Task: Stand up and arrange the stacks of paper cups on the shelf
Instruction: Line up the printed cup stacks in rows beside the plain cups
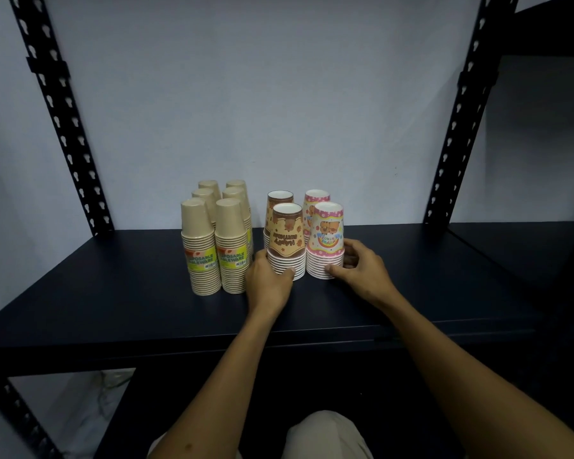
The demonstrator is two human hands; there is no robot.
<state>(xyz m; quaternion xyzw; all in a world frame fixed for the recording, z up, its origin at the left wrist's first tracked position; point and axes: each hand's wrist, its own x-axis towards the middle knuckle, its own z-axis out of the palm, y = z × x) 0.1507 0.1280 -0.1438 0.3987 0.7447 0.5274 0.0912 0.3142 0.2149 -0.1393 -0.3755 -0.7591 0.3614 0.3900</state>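
on the shelf [113,293] every stack stands upright, tan stacks [216,246] left of your hands. your left hand [267,283] grips the brown stack [286,246]; your right hand [358,270] grips the pink stack [327,243], just beside it.

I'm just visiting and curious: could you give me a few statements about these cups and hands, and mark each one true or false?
1. The left hand grips the front brown birthday cup stack. True.
2. The right hand rests flat on the shelf, away from the cups. False: it holds the front pink birthday cup stack.
3. All the stacks stand upside down. True.
4. The plain tan cup stacks stand right of the birthday stacks. False: they stand to the left.
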